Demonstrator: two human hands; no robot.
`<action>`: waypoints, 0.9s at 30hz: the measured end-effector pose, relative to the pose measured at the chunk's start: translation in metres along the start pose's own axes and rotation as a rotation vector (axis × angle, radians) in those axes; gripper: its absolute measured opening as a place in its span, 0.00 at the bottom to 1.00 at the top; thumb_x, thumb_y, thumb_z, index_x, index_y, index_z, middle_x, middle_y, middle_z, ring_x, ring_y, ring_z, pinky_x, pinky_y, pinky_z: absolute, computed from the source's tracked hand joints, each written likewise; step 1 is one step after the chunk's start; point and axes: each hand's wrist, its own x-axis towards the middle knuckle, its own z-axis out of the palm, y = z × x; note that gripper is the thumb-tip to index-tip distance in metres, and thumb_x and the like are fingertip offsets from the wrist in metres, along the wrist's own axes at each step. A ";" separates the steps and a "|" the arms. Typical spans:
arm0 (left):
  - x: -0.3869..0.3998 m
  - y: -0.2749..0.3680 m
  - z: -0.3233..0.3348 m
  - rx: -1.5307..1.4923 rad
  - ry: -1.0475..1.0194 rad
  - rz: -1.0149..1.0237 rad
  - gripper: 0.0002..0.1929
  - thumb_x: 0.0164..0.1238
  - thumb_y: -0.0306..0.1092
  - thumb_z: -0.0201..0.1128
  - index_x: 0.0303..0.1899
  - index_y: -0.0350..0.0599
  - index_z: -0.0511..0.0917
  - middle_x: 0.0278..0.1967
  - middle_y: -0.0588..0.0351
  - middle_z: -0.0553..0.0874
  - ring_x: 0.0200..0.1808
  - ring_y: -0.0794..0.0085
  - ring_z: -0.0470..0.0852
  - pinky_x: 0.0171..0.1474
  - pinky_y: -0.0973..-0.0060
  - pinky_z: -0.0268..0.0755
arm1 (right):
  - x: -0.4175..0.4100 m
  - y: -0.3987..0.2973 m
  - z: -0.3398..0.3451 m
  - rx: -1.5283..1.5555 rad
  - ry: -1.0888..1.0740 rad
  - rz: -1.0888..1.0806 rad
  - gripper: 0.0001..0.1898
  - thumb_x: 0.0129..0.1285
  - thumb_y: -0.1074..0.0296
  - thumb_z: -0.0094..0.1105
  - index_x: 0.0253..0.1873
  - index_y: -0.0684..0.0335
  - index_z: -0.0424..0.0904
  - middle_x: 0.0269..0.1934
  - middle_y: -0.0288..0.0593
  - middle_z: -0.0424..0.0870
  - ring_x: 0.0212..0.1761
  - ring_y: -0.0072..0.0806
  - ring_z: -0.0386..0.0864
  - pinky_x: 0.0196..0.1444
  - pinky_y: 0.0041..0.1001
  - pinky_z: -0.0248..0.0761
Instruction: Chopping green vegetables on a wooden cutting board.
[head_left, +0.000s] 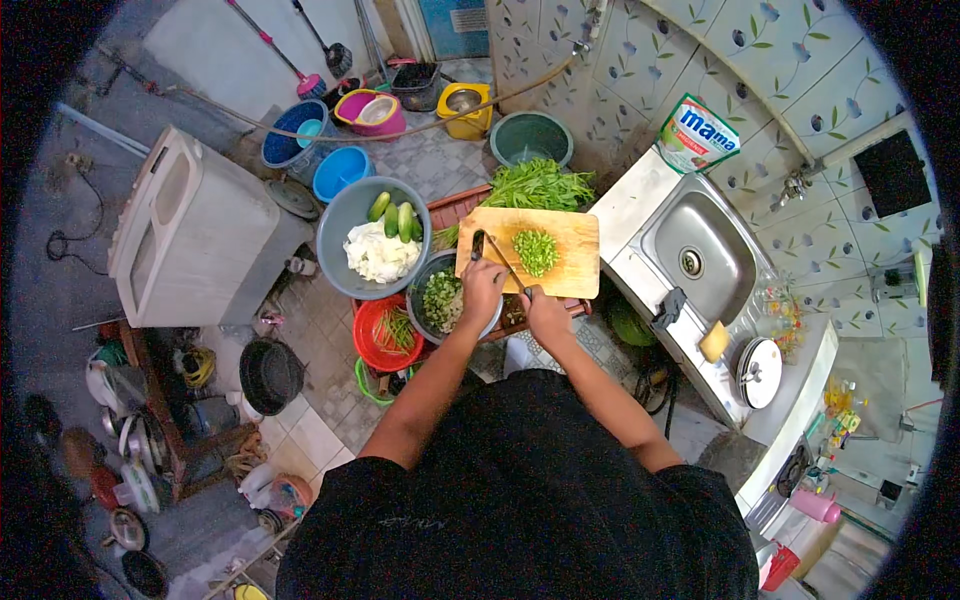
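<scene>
My right hand (546, 319) grips the dark handle of a kitchen knife (507, 264), its blade slanting up-left across a wooden cutting board (577, 262). Chopped green vegetable pieces (535, 253) lie in a heap on the board, right of the blade. My left hand (482, 289) is at the board's lower left edge, beside its dark slot, fingers curled; whether it grips the board cannot be made out. Under my left wrist, a grey bowl (417, 321) holds chopped greens and paler pieces (442, 300). A bunch of leafy greens (540, 185) lies beyond the board.
To the left, a large grey basin (330, 251) holds cucumbers (405, 222) and white pieces (382, 253). A red basin (361, 345) contains long green pods or stems (396, 330). On the right stand a steel sink (697, 240), a sponge (714, 341) and stacked plates (765, 375).
</scene>
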 end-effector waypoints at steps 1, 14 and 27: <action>0.000 0.000 -0.001 0.000 0.002 0.000 0.03 0.56 0.28 0.66 0.31 0.42 0.86 0.33 0.52 0.83 0.41 0.56 0.78 0.48 0.61 0.67 | -0.001 0.003 -0.001 0.000 0.001 -0.002 0.18 0.70 0.53 0.51 0.42 0.66 0.74 0.28 0.62 0.82 0.33 0.58 0.82 0.36 0.50 0.75; -0.001 0.006 -0.013 0.003 -0.048 0.006 0.05 0.57 0.27 0.64 0.34 0.42 0.85 0.34 0.51 0.82 0.42 0.56 0.78 0.49 0.61 0.66 | -0.002 0.016 -0.021 0.027 -0.001 0.023 0.19 0.70 0.52 0.52 0.43 0.67 0.75 0.31 0.61 0.82 0.34 0.56 0.82 0.37 0.48 0.75; 0.004 0.005 0.001 0.039 -0.047 0.036 0.02 0.55 0.29 0.65 0.30 0.43 0.82 0.33 0.54 0.82 0.42 0.57 0.79 0.46 0.59 0.66 | -0.012 0.013 -0.012 0.222 -0.039 -0.028 0.24 0.72 0.53 0.48 0.40 0.76 0.75 0.30 0.70 0.80 0.36 0.65 0.79 0.38 0.51 0.72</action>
